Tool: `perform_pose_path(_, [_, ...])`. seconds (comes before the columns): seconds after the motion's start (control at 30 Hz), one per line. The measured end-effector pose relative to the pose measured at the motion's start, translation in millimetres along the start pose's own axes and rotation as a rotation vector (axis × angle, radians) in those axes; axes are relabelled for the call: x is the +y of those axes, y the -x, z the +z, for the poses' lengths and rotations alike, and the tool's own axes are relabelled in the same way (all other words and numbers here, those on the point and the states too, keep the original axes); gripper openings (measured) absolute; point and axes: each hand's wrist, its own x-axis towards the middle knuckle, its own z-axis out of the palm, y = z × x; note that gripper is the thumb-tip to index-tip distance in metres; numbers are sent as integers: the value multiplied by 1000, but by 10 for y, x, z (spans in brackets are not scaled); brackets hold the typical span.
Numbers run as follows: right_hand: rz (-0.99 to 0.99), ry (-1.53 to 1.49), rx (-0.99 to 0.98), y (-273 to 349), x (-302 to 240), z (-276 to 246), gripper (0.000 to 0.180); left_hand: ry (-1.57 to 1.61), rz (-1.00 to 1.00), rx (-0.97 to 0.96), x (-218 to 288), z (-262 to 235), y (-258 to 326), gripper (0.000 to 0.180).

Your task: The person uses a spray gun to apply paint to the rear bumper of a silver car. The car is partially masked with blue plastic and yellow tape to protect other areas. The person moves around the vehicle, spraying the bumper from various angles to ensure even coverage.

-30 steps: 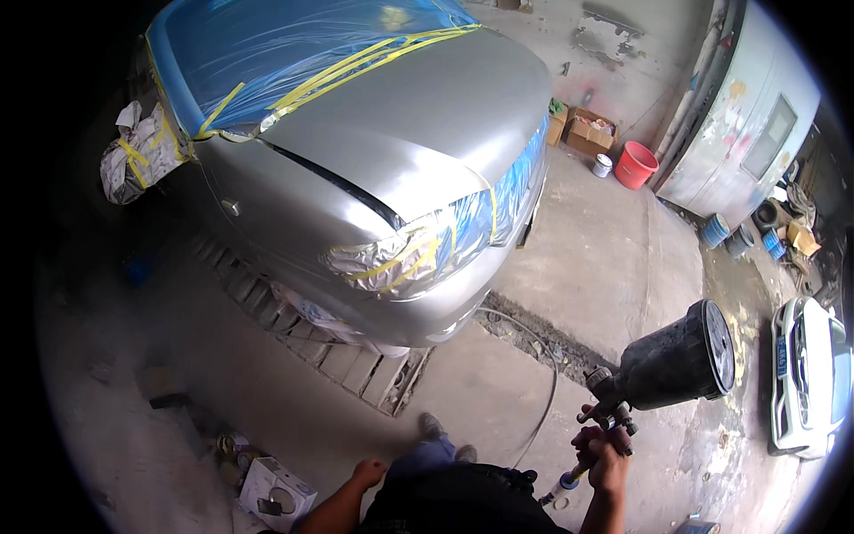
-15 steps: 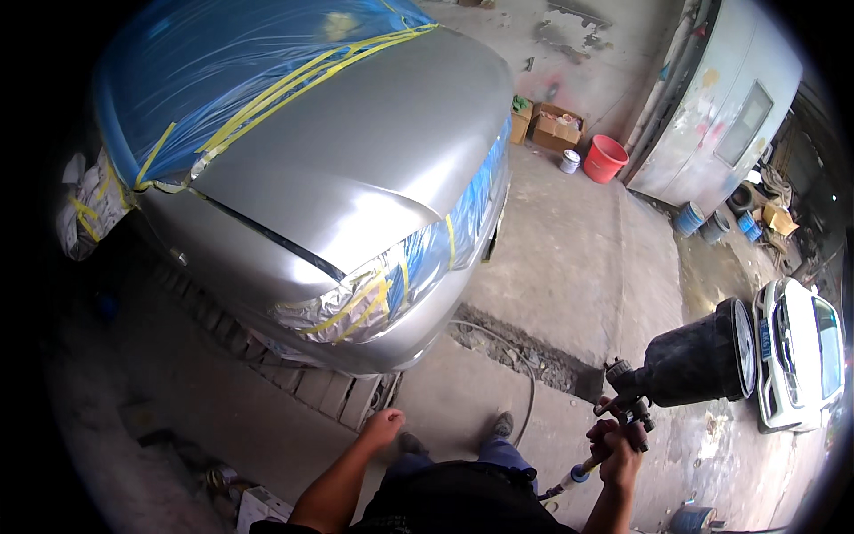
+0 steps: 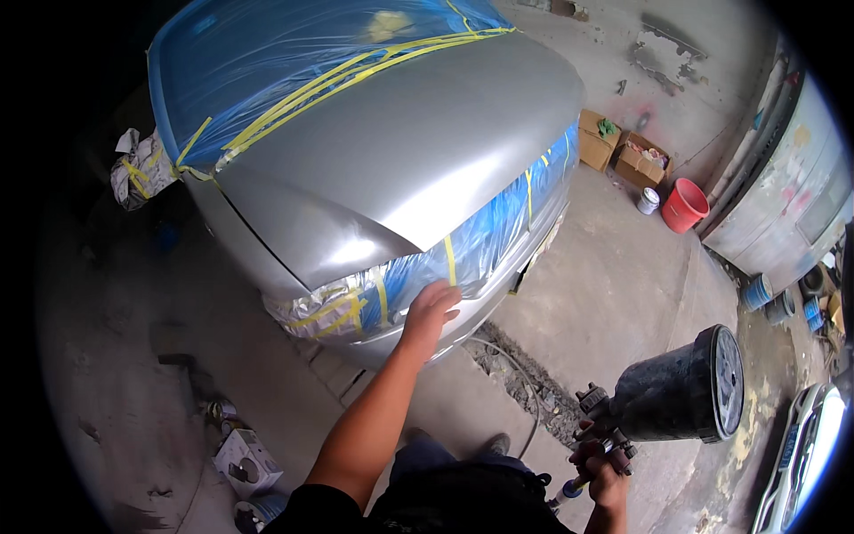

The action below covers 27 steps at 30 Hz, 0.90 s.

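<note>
In my right hand (image 3: 607, 485) I grip a paint spray gun (image 3: 608, 445) by its handle. Its large black cup (image 3: 663, 387) points off to the right, and a hose runs down from the grip. My left hand (image 3: 431, 311) is stretched forward with loosely spread fingers and holds nothing. It overlaps the lower front of a silver car (image 3: 365, 151); whether it touches cannot be made out. Blue plastic film (image 3: 489, 227) and yellow tape cover the car's grille, and silver foil-like masking (image 3: 329, 307) wraps the headlight. More blue film (image 3: 267, 62) lies over the windscreen.
A red bucket (image 3: 684, 206), a small white pail (image 3: 648, 201) and cardboard boxes (image 3: 642, 162) stand by the back wall. A hose (image 3: 531, 392) lies along a broken floor trench (image 3: 511, 374). A white car (image 3: 796, 454) is at the right, a printed box (image 3: 246, 463) at the lower left.
My left hand has risen from beside my legs and reached forward to the car's front. The view has turned left, and the spray gun stays in my right hand.
</note>
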Motion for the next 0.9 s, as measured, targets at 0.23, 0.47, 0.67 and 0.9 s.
perform_pose_path(0.23, [-27, -1, -186, -635, -86, -229, 48, 372, 47, 140, 187, 494, -664, 65])
perform_pose_path(0.47, [-64, 109, -110, -1161, -244, -157, 61, 566, 177, 105, 165, 855, -903, 56])
perform_pose_path(0.67, [-32, 76, -262, -1719, -198, -351, 61, 595, 255, 72, 30, 779, -1008, 58])
perform_pose_path(0.9, [89, 6, -510, -2465, -360, -479, 56, 450, 421, 16, 465, 1026, -832, 53])
